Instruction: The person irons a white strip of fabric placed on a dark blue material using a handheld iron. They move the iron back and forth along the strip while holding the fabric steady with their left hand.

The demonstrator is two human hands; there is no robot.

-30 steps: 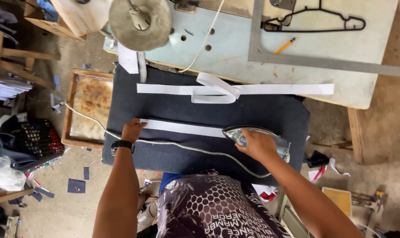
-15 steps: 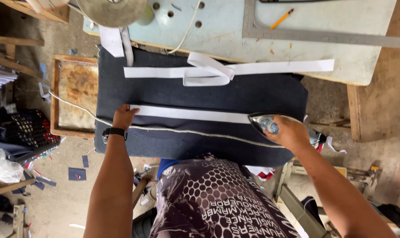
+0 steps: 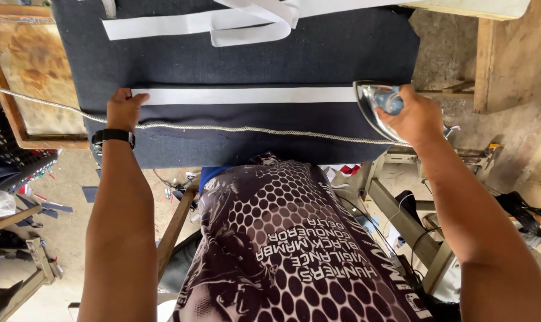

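A worn wooden tray (image 3: 34, 71) with a stained, flat bottom sits at the far left, just beside the counter (image 3: 246, 53), whose top is padded in dark, matte, felt-like cloth. The left hand (image 3: 124, 110), a black watch (image 3: 112, 136) on its wrist, lies flat with its fingers (image 3: 138, 99) pressed down on the left end of a long, smooth white strip (image 3: 246, 95) that runs straight across a dark folded fabric band (image 3: 252, 116). A thin braided cord (image 3: 222, 127) crosses the cloth just below, trailing off the counter's left edge. Farther back, more white strips (image 3: 246, 21) lie looped and overlapping, with bare cloth between them and the front strip. At the right end of the strip, near the counter's right edge, the right hand (image 3: 413, 116) wraps its fingers closed around the handle of a shiny metal iron (image 3: 375, 107), its pointed soleplate tilted up off the cloth.
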